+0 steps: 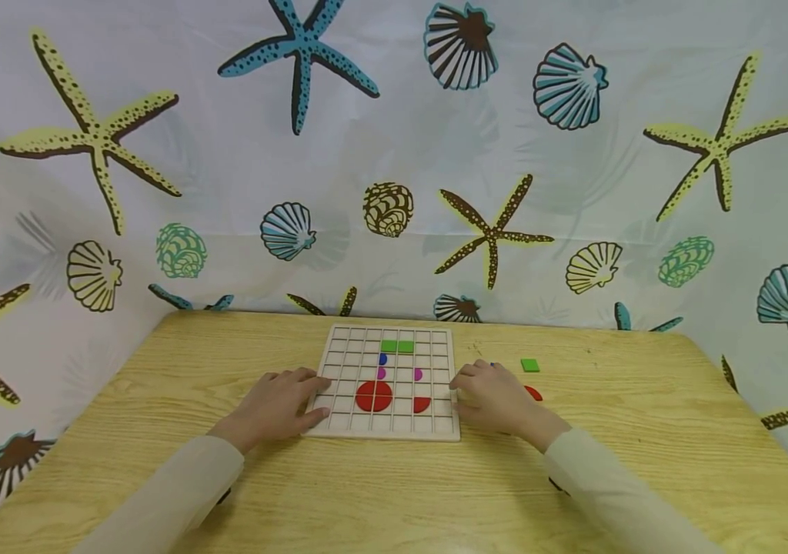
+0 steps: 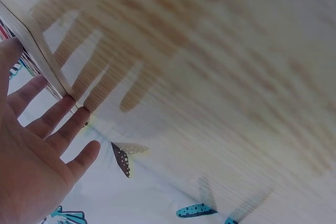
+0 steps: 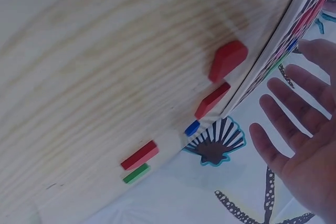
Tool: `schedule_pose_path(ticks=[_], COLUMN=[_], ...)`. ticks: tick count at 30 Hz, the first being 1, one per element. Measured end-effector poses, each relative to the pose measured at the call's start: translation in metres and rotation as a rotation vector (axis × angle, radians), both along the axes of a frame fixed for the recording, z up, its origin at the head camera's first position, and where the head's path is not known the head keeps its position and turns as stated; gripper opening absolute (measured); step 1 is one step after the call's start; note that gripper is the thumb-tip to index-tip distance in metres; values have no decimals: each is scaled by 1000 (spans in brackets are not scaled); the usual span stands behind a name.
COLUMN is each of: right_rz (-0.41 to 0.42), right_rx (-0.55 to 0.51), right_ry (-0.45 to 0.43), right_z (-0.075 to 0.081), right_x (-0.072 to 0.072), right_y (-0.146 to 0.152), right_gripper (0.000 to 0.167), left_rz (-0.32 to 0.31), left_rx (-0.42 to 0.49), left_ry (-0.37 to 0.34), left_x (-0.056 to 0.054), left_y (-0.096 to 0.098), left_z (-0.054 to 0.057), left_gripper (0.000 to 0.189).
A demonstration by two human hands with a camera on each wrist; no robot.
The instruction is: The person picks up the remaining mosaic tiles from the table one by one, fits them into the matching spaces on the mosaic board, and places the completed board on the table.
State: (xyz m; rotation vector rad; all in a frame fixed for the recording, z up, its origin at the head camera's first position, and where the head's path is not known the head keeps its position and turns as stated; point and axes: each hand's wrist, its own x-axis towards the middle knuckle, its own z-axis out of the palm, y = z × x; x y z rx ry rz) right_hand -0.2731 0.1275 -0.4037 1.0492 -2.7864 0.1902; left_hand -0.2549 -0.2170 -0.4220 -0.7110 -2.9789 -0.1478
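Observation:
A pale board with a square grid (image 1: 402, 425) lies on the wooden table. Set on it are two green squares (image 1: 397, 347), a small blue half-round piece (image 1: 383, 359), two magenta half-rounds (image 1: 382, 373), a red circle (image 1: 373, 396) of quarter pieces and another red piece (image 1: 422, 404). My left hand (image 1: 279, 404) rests at the board's left edge, fingertips on the rim, fingers spread in the left wrist view. At the right edge is my right hand (image 1: 494, 396), its fingers extended and loosely spread in the right wrist view, holding nothing.
Loose pieces lie right of the board: a green square (image 1: 529, 365), a red piece (image 1: 534, 393) partly behind my right hand, and a blue piece (image 3: 192, 128). More red pieces (image 3: 228, 60) show in the right wrist view. A shell-patterned cloth (image 1: 380, 265) hangs behind the table.

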Motion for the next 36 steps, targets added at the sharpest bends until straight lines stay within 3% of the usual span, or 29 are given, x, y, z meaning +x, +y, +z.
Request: schedule_pose_path(ticks=[21, 36], right_rz=[-25, -55], right_rx=[17, 18], right_ry=[107, 38], right_z=[-12, -12], right_x=[14, 25], right_y=[50, 61], right_gripper=[20, 16], left_rz=[1, 8], left_rx=[-11, -13], left_ry=[2, -7], left_x=[-1, -2], left_y=[1, 0], left_z=[1, -1], left_gripper=[48, 49])
